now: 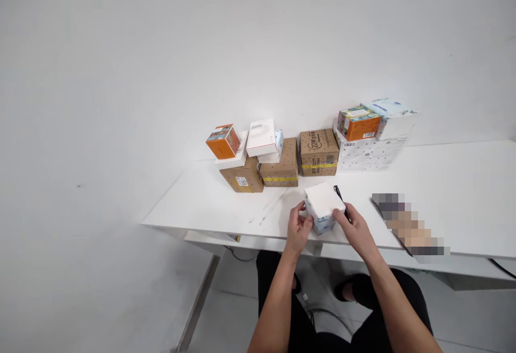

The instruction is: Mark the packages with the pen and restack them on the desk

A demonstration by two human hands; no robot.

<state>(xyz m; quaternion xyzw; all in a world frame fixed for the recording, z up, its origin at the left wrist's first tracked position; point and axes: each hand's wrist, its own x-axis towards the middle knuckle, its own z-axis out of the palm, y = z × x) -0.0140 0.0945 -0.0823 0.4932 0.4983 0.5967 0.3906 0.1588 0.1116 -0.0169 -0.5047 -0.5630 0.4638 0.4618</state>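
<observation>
- Most boxes (261, 135) are already standing in stacks behind.
- Left hand (298, 228) and right hand (355, 229) are clamping their grip on one unstacked box (324, 201) (black pen (338, 192) alongside).

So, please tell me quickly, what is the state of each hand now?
Left hand: closed, holding the box.
Right hand: closed, holding the same box; whether it also grips the pen cannot be told.
</observation>
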